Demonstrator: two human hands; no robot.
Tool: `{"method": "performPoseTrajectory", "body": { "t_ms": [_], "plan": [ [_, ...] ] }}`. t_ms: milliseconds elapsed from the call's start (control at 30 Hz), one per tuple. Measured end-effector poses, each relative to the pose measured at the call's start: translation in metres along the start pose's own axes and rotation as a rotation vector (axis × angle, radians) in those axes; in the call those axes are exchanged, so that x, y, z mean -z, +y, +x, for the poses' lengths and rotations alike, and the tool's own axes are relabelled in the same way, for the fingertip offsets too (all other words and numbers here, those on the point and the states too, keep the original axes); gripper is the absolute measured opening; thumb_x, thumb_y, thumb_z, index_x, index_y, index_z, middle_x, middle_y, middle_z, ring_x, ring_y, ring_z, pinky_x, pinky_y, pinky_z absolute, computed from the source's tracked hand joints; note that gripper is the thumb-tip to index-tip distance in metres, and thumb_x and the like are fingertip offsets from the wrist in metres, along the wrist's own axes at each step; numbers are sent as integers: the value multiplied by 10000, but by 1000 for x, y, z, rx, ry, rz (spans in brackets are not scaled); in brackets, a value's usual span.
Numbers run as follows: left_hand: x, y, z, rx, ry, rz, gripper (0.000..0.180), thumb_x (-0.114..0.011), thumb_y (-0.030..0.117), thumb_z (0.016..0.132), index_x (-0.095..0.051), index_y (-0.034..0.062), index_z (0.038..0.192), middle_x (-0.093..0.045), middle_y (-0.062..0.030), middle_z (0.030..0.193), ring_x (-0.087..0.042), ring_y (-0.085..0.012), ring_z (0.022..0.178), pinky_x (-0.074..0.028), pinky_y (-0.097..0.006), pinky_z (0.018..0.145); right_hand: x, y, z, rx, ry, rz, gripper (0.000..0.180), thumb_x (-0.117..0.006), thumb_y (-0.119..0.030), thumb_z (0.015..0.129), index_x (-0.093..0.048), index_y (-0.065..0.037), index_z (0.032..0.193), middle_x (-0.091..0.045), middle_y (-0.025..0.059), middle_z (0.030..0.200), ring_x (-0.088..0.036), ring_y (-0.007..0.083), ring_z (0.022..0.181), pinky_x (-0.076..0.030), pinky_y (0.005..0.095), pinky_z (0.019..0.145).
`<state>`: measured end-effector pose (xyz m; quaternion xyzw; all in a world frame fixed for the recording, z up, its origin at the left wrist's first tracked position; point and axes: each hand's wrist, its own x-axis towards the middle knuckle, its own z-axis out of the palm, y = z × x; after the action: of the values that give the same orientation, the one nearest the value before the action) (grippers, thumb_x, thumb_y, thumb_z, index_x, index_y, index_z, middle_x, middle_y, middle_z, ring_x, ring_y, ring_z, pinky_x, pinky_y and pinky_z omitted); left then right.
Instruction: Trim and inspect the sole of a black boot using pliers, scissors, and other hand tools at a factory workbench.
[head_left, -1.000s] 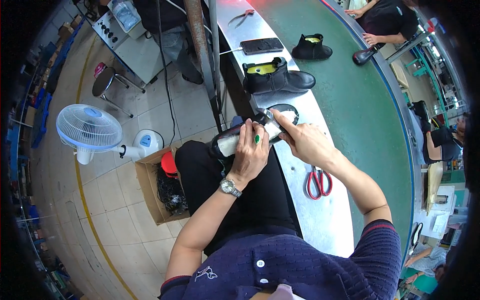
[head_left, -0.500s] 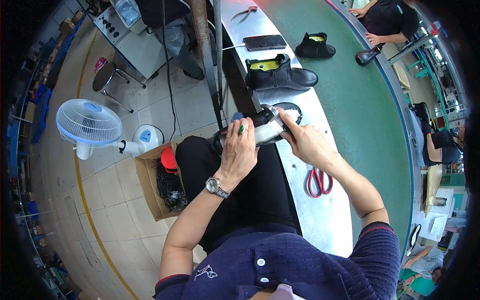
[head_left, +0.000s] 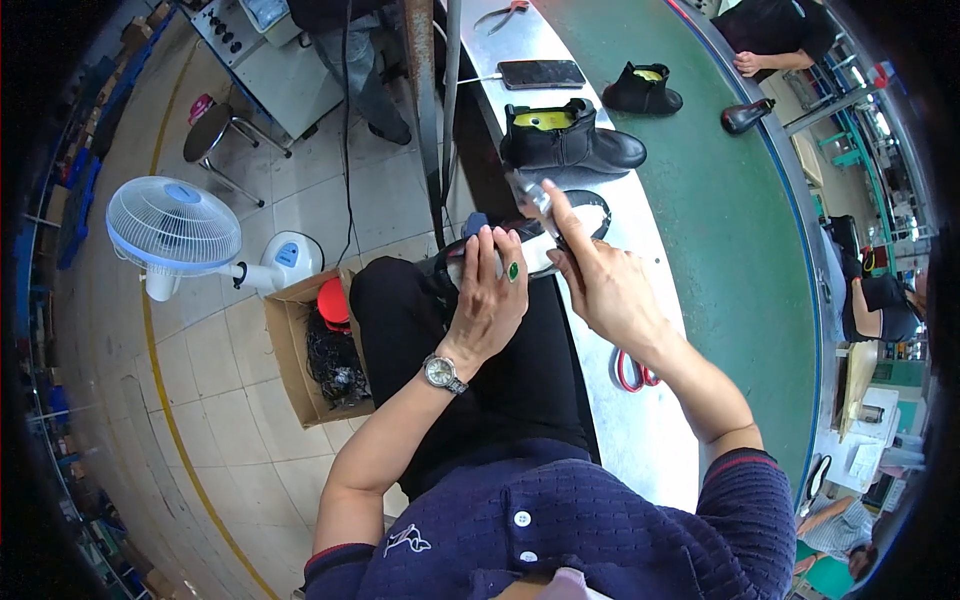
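A black shoe (head_left: 598, 212) lies across my lap and the bench edge, its white underside facing up. My left hand (head_left: 492, 295), with a green-stoned ring, presses on the shoe with fingers nearly straight and steadies it. Closed round a silvery metal hand tool (head_left: 532, 198) is my right hand (head_left: 615, 285), index finger stretched along it. The tool is smeared by motion above the shoe, so its kind cannot be made out. Beyond it a black ankle boot (head_left: 570, 148) with a yellow lining stands on the metal bench (head_left: 655, 450).
Red-handled scissors (head_left: 630, 372), a phone (head_left: 542, 74) and pliers (head_left: 503, 14) lie on the bench. Another boot (head_left: 643, 90) rides the green belt (head_left: 740, 270). Left are a rusty post (head_left: 423, 110), a fan (head_left: 175, 225) and a cardboard box (head_left: 290, 350). Other people work across the belt.
My right hand has lifted a little, and the tool has come up and left off the shoe. The view has shifted slightly. Across the belt, a person's hand has moved away from a dark shoe.
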<state>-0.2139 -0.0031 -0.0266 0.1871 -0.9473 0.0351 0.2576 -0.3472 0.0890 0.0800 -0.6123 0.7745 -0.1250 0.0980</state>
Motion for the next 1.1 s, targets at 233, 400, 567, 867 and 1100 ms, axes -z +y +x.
{"method": "performPoseTrajectory", "body": {
  "t_ms": [233,400,567,867,1100],
  "plan": [
    [-1,-2,1,-39,21,-17,549,-642,88,815,-453,-139,1278,-510,-287,1249,-489,-454,1212,-363,-499,1069,-2,6,5,-2,-81,-36,758,-547,-147,904,-108,-160,1522,-607,181,595,-609,365,517,-480,458,513],
    [-5,2,-2,-34,31,-53,567,-666,103,805,-456,-135,1276,-490,-287,1283,-445,-442,1264,-344,-502,1085,-21,4,1,-70,39,-7,731,-546,-149,907,-143,-162,1516,-612,176,604,-614,369,529,-486,458,514],
    [-9,0,-5,27,50,-113,574,-700,112,781,-471,-112,1258,-479,-265,1282,-422,-420,1282,-332,-477,1097,-4,-2,10,-13,-144,-54,725,-535,-161,915,-126,-163,1514,-615,188,612,-618,386,551,-487,479,524],
    [49,-16,15,234,-304,23,732,-773,153,688,-435,-79,1293,-532,-205,1168,-458,-368,1196,-345,-431,1069,-6,-4,10,-23,-79,34,704,-539,-148,923,-160,-196,1514,-598,204,617,-609,379,546,-472,475,532],
    [38,-20,4,124,-177,-30,652,-748,125,705,-488,-87,1264,-541,-261,1212,-500,-375,1149,-326,-442,1094,-21,-8,16,-59,-94,52,705,-541,-150,917,-161,-141,1510,-604,196,601,-612,377,542,-467,466,519]
  ]
}}
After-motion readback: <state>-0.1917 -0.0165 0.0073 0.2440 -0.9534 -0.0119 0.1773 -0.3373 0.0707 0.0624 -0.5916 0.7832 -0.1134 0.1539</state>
